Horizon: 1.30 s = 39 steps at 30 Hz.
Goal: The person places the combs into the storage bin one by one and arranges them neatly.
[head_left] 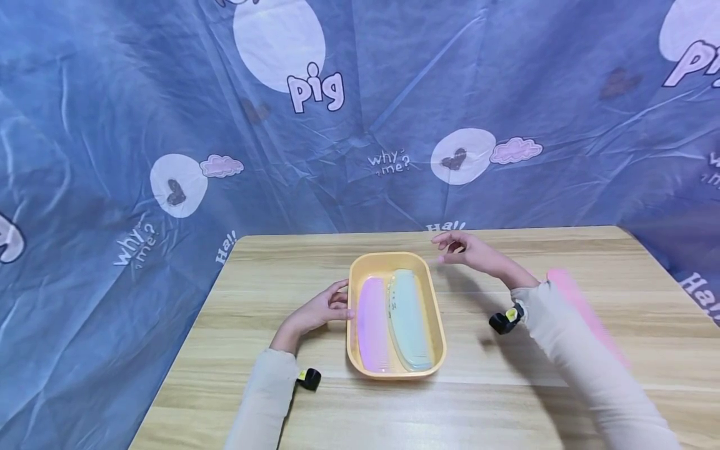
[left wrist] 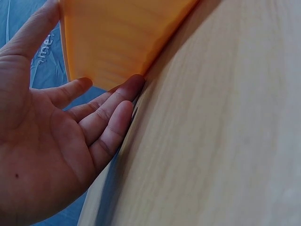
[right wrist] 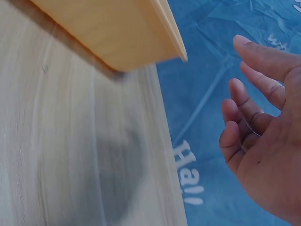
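A yellow plastic tray (head_left: 396, 376) stands on the wooden table, holding a purple comb (head_left: 371, 325) and a pale green comb (head_left: 407, 319) side by side. My left hand (head_left: 323, 309) is against the tray's left side, its thumb at the rim. In the left wrist view, the fingers (left wrist: 106, 117) of that hand lie loosely bent by the orange-looking outer wall. Above the table, to the right of the tray's far end, my right hand (head_left: 464, 251) hovers apart from it. Its fingers are loosely bent and nothing is between them.
A pink comb (head_left: 585, 312) lies on the table (head_left: 270, 269) at the right, partly covered by the right sleeve (head_left: 585, 362). Behind the table's far edge hangs a blue printed cloth (head_left: 360, 125). Black wrist cameras (head_left: 505, 319) sit at both cuffs.
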### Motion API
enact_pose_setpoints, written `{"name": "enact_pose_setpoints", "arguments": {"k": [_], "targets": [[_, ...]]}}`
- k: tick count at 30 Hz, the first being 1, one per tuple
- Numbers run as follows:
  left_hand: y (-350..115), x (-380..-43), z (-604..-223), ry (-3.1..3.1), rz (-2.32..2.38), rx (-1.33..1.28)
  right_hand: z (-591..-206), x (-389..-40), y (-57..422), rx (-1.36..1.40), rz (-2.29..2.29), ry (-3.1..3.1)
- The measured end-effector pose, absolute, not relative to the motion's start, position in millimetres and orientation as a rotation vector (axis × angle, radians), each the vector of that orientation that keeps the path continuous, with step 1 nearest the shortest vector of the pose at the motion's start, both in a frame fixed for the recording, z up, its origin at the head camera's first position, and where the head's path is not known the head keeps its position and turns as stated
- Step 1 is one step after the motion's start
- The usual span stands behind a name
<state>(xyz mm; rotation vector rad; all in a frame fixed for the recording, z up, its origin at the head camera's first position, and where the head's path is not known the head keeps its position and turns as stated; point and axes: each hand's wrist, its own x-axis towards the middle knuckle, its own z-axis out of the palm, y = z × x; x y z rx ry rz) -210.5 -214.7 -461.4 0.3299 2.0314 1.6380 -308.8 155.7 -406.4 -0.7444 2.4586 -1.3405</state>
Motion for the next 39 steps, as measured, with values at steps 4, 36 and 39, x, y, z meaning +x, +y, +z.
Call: {"name": "enact_pose_setpoints", "arguments": {"k": [4, 36, 39], "targets": [[-215, -210, -463, 2.008, 1.646, 0.334, -404, -306, 170, -0.712, -1.352, 2.465], [-215, -210, -463, 2.024, 1.625, 0.335, -425, -284, 274, -0.564, -1.131, 2.606], [-215, -210, -463, 2.023, 1.625, 0.331, -427, -283, 280, -0.556, -1.115, 2.615]]}}
